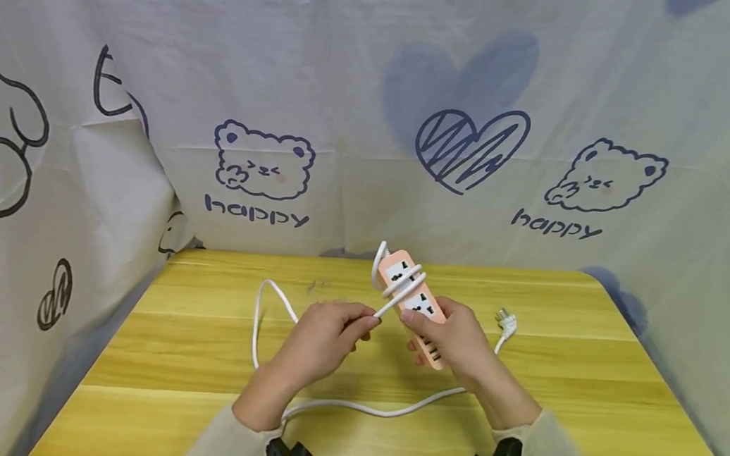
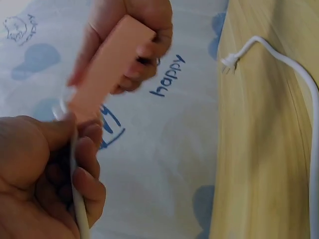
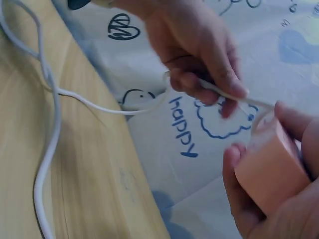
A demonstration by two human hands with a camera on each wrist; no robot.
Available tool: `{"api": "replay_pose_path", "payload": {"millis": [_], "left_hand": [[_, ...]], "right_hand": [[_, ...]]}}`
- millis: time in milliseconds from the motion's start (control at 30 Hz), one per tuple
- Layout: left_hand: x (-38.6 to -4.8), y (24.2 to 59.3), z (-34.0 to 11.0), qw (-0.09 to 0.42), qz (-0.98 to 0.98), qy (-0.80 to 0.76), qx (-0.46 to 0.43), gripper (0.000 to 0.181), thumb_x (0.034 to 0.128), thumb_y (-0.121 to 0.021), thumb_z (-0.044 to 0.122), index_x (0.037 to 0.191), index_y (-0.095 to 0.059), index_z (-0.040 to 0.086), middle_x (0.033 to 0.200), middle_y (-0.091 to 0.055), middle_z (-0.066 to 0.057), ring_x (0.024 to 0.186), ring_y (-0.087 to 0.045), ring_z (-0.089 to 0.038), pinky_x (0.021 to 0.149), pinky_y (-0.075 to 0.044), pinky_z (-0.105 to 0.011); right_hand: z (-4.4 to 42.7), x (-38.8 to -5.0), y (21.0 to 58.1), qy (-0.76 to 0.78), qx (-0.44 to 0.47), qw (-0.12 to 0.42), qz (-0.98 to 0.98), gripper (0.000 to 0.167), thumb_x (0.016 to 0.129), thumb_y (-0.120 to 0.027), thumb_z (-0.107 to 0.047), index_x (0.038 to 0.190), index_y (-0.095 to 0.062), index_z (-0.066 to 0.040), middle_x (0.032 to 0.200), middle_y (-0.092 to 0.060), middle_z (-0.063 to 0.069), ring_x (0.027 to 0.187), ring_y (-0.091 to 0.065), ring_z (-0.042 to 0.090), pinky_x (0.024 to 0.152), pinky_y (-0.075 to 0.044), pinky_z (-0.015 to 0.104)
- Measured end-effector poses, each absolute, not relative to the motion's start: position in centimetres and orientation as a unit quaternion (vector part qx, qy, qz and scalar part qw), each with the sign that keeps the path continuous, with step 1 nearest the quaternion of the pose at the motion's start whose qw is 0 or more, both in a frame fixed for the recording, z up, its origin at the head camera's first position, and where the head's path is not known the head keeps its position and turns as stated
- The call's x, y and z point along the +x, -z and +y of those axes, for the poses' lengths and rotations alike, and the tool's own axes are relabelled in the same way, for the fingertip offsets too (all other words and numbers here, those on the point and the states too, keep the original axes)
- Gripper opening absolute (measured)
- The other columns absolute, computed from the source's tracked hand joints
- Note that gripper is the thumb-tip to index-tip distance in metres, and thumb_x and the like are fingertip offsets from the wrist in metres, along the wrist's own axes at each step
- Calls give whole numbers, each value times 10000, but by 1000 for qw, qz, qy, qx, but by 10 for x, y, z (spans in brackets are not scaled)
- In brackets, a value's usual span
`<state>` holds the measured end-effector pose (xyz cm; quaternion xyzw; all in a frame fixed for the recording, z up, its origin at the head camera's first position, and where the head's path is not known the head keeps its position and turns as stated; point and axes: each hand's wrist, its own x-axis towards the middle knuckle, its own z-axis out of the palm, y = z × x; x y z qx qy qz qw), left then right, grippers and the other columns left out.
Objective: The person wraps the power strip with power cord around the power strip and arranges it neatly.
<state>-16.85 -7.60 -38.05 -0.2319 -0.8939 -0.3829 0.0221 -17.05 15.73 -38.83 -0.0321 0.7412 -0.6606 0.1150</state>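
Note:
A pink power strip (image 1: 413, 305) with white socket faces is held up above the table, tilted, its cord end pointing away. My right hand (image 1: 459, 337) grips its near half, thumb on the socket face and fingers behind. White cord (image 1: 403, 280) crosses the strip's far half in a couple of turns. My left hand (image 1: 326, 335) pinches that cord just left of the strip. In the left wrist view the cord (image 2: 79, 199) runs down across the left palm. The right wrist view shows the strip's pink end (image 3: 271, 174) within the right hand.
The rest of the cord (image 1: 377, 412) lies in a loose curve over the wooden table (image 1: 557, 383). Its white plug (image 1: 506, 323) rests right of the hands, prongs pointing away. A pale curtain (image 1: 360, 114) printed with bears and hearts hangs behind and beside the table.

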Motion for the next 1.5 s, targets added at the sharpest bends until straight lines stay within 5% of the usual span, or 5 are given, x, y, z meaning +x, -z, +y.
{"api": "replay_pose_path", "payload": {"millis": [433, 600, 1033, 1267, 1500], "left_hand": [[-174, 387, -93, 9, -896, 383, -226, 218, 1086, -610, 303, 923, -742, 242, 734, -626, 109, 627, -524, -62, 576, -443, -252], [-175, 386, -90, 59, -920, 324, -214, 315, 1091, -587, 382, 818, -643, 236, 615, -472, 99, 538, -399, -83, 531, -349, -268], [-217, 384, -97, -31, -909, 330, -252, 311, 1108, -542, 403, 933, -737, 234, 723, -568, 51, 638, -479, -133, 613, -439, -325], [-258, 348, -104, -35, -886, 374, -272, 328, 1116, -542, 331, 1296, -751, 155, 1266, -746, -71, 1182, -689, -272, 1021, -552, -489], [-269, 328, -97, -101, -876, 357, -309, 234, 1056, -669, 276, 1205, -805, 159, 1205, -778, -29, 1085, -697, -214, 974, -567, -432]], "right_hand": [[185, -167, 386, 753, -95, 159, 631, 561, 1142, -475, -282, 1495, -350, 135, 1083, -633, 89, 853, -733, 146, 678, -637, 309], [187, -170, 382, 769, -84, 143, 617, 504, 1135, -493, -315, 1428, -432, 90, 1058, -664, 74, 841, -731, 158, 672, -637, 317], [196, -169, 369, 815, -212, 228, 489, 307, 1159, -408, -238, 1299, -612, -55, 1040, -686, 66, 849, -759, 174, 656, -632, 290], [195, -175, 357, 787, -289, 255, 481, 303, 1159, -375, -171, 1323, -598, -49, 1073, -687, 77, 878, -758, 165, 687, -636, 289], [192, -177, 351, 696, -353, 305, 546, 242, 1106, -499, -111, 1281, -647, -34, 968, -738, 76, 800, -750, 148, 638, -632, 306]]}}
